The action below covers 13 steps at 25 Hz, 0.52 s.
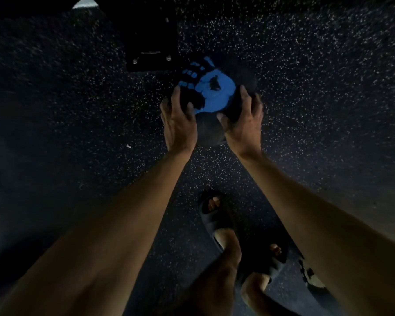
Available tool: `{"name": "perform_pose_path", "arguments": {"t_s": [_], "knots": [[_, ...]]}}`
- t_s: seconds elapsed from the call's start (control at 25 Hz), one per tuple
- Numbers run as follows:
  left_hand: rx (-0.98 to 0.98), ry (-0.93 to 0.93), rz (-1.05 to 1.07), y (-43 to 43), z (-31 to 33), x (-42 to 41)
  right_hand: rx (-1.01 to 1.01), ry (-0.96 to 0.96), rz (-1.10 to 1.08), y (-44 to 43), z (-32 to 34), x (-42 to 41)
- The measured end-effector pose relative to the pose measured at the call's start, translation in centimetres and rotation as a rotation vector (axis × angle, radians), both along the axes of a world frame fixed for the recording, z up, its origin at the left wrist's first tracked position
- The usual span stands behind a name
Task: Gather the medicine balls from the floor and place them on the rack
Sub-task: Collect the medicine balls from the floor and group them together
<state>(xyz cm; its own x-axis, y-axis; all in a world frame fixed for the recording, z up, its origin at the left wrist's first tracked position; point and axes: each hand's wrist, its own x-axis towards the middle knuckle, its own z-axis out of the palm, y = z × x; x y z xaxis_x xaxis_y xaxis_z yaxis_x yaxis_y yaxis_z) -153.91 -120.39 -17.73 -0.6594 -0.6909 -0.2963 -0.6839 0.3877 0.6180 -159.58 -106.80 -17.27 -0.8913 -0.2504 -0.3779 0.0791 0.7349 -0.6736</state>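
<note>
A black medicine ball (pixel 211 94) with a blue patch and blue block markings sits low over the dark speckled floor, just above the middle of the head view. My left hand (pixel 179 123) grips its left side with fingers curled over the top. My right hand (pixel 243 119) grips its right side the same way. Both arms reach straight down to it. Whether the ball touches the floor I cannot tell. No rack shelf is recognisable in this dim frame.
A black metal base plate (pixel 152 55) with two bolts lies on the floor just behind and left of the ball. My feet in black slides (pixel 217 221) stand below the ball. Speckled rubber floor (pixel 317 87) spreads all around.
</note>
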Motion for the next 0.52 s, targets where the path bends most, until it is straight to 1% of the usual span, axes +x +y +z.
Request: {"name": "perform_pose_path", "arguments": {"t_s": [0.08,0.12,0.2,0.28,0.36,0.44,0.52], "knots": [[-0.103,0.057,-0.142,-0.5,-0.3,1.3,0.018,-0.033,0.059,-1.6,0.2,1.2],[-0.087,0.034,-0.143,-0.6,-0.6,1.9,0.031,-0.017,0.102,-2.3,0.5,2.0],[-0.007,-0.021,-0.043,-1.0,-0.9,2.8,0.053,0.043,0.194,-3.0,1.0,3.2],[0.032,-0.049,0.037,-1.8,-0.6,3.5,0.076,0.085,0.273,-3.2,1.2,3.6],[0.050,-0.099,0.047,-2.6,0.1,4.1,0.096,0.031,0.348,-3.5,1.4,3.7],[0.122,-0.146,0.024,-3.0,1.1,4.6,0.104,-0.073,0.413,-3.4,2.0,4.1],[0.182,-0.220,-0.029,-2.8,2.4,5.1,0.103,-0.116,0.416,-1.9,3.3,4.8]]}}
